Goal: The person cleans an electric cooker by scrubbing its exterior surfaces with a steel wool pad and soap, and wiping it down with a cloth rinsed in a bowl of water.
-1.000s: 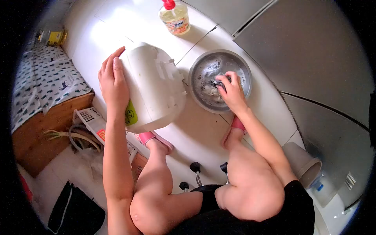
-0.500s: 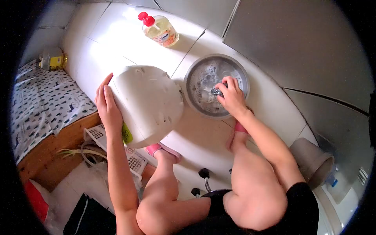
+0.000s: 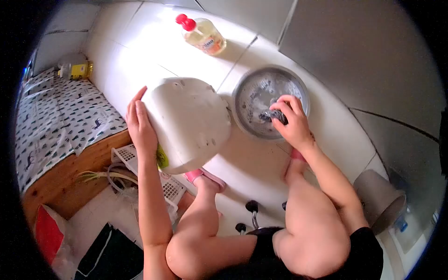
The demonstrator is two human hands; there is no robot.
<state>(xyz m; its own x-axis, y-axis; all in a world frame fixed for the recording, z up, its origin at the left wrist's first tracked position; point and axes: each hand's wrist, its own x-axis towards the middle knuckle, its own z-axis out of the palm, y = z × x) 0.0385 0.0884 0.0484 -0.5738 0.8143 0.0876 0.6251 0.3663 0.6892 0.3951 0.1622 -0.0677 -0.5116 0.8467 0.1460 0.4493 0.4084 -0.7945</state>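
My left hand (image 3: 141, 128) grips the left side of a bulky white plastic container (image 3: 191, 123), which is tilted with a scuffed face up. A green label (image 3: 162, 157) shows beside my wrist; the container's opening is hidden. Over the round metal basin (image 3: 239, 109) at the right, my right hand (image 3: 295, 121) has its fingers closed around a dark grey steel wool scrubber (image 3: 276, 115). Soapy water with foam (image 3: 263, 88) fills the basin's bottom.
A dish soap bottle (image 3: 208, 39) with a red pump stands on the tiles behind. Left are a cloth-covered wooden platform (image 3: 70, 112) and a white plastic basket (image 3: 170, 189). A grey bin (image 3: 380, 198) lies tilted at the right, near grey cabinet doors (image 3: 364, 56).
My right hand has lifted a little from the water with the scrubber, which now shows more. The whole view has shifted slightly; my left hand keeps its hold on the container.
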